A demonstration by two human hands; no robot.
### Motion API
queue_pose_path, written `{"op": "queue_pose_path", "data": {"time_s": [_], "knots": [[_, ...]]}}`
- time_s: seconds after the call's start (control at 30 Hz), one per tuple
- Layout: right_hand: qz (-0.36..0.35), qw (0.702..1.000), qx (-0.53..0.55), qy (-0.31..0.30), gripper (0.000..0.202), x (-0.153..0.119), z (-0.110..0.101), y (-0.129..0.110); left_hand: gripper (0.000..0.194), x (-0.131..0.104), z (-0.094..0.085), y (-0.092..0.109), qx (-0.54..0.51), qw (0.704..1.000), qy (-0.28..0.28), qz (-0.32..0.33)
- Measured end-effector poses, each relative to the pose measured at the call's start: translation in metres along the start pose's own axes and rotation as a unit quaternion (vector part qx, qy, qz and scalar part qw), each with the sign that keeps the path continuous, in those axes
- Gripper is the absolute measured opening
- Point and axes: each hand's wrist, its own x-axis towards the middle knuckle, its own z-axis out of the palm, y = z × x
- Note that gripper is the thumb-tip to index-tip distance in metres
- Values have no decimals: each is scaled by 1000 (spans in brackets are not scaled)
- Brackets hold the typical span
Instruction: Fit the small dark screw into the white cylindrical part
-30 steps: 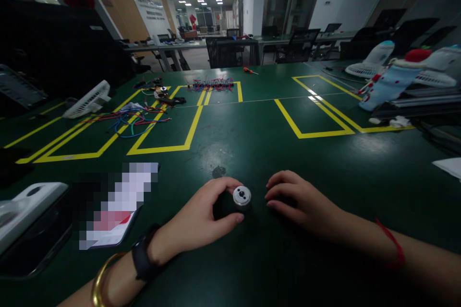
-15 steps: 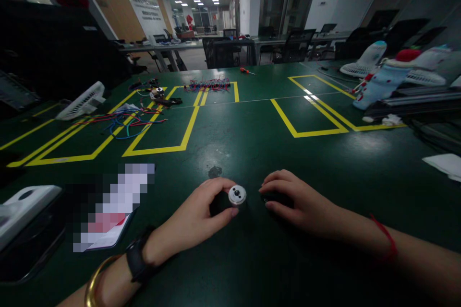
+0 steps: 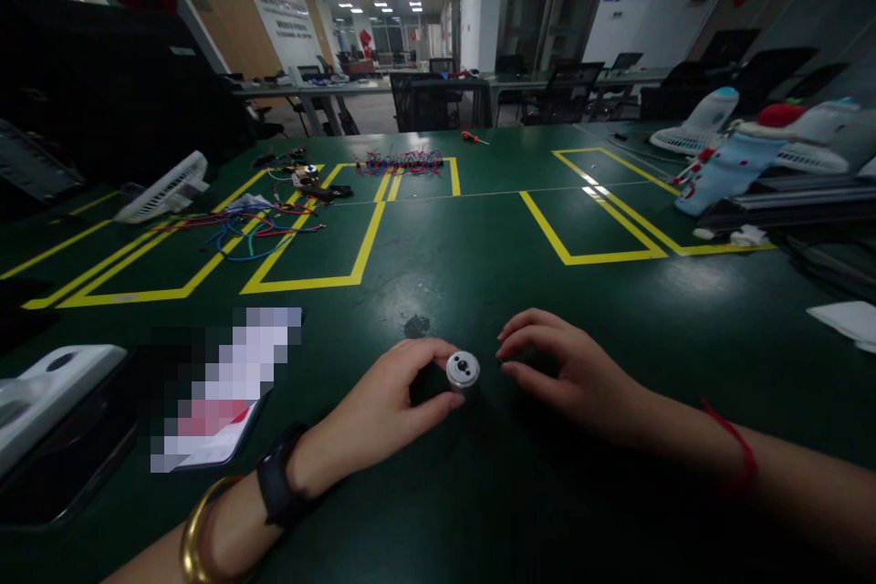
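Far left on the green tabletop [image 3: 472, 265]: white fan [image 3: 164, 187], lying tipped. Near left: white-and-black device [image 3: 58, 392], can't tell what exactly, then phone [image 3: 225, 406] w/ blurred screen. Beyond the phone, loose red & blue wires [image 3: 253, 233] cross the yellow tape [image 3: 305, 285].

Near middle: left hand [image 3: 393, 397], w/ gold bangle [image 3: 198, 529] & dark watch [image 3: 279, 479] on that arm. Its thumb and index pinch the metal cylinder [image 3: 464, 367] from the left, thumb on near side, index on far side. Cylinder's about upright, round face up w/ a few dark holes; can't tell if its base sits on the tabletop.

Handling: prob. fairly heavy for its size, stiff, not fragile; smooth side may slip a bit. Best hold is low round the side, thumb opp. fingers, keeping the top face free.

Just right of it, apart: right hand [image 3: 575, 365], red cord [image 3: 735, 447] on that arm. Fingers curl, tips close to the thumb; tiny dark bit there, can't tell if it's held.

Far right: pale blue thing [image 3: 729, 169] w/ red top. White paper [image 3: 845, 319] is nearer, at the right edge.
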Motion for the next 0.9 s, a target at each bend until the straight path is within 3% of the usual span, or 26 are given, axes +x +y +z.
{"op": "queue_pose_path", "data": {"time_s": [0.23, 0.47, 0.63, 0.73, 0.8, 0.87, 0.9], "knots": [[-87, 996, -19, 5, 11, 28, 3, -31, 31, 0, 1, -1, -2, 1000, 3, 4], [-50, 996, -76, -10, 10, 29, 9, -34, 33, 0, 1, -1, 7, 1000, 4, 9], [-42, 999, -24, -8, 18, 24, 8, -32, 40, 2, 2, -3, 10, 1000, 14, 17], [20, 999, 43, 16, 24, 19, 3, -22, 52, -3, -4, 4, 24, 997, 67, 40], [87, 994, 63, 26, 22, 15, -1, -10, 37, -15, -9, 16, 59, 983, 150, 87], [140, 987, 77, 30, 22, 11, -3, 1, 33, -35, -10, 28, 123, 952, 222, 170], [155, 984, 87, 30, 22, 10, -4, 6, 33, -46, -8, 33, 150, 946, 221, 185]]}}
